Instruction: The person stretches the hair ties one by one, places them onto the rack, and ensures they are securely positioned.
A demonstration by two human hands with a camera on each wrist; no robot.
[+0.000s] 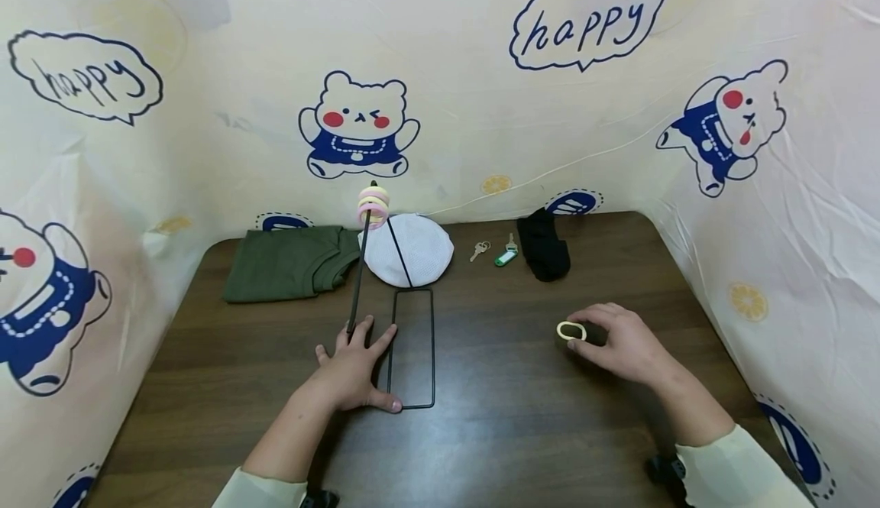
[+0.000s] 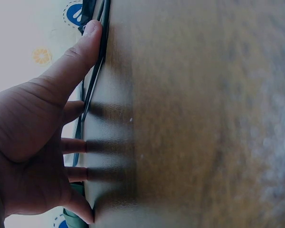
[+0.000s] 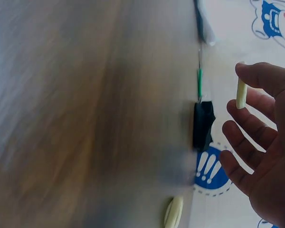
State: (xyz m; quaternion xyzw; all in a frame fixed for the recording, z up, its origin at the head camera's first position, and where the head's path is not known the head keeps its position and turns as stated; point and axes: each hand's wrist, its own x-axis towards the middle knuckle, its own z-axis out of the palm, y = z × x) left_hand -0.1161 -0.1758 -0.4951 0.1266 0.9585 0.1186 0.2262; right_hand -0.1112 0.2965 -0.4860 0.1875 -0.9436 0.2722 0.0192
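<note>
My left hand point(image 1: 354, 370) lies with spread fingers at the left side of a black wire stand point(image 1: 433, 347), its thumb on the near edge of the rectangular base. In the left wrist view the thumb point(image 2: 88, 45) presses along the wire. Several pink and pale yellow hair ties point(image 1: 373, 206) hang near the top of the stand's upright. On the right, my right hand point(image 1: 626, 344) pinches one pale yellow hair tie point(image 1: 560, 331) between thumb and fingertips, above the table. The right wrist view shows this hair tie point(image 3: 241, 92) edge-on.
Along the back lie a folded dark green cloth point(image 1: 289, 263), a white cap point(image 1: 419, 252), keys point(image 1: 479, 250), a key with a green tag point(image 1: 506, 256) and a black sock point(image 1: 545, 247). Another pale yellow band point(image 3: 174, 213) rests on the table in the right wrist view.
</note>
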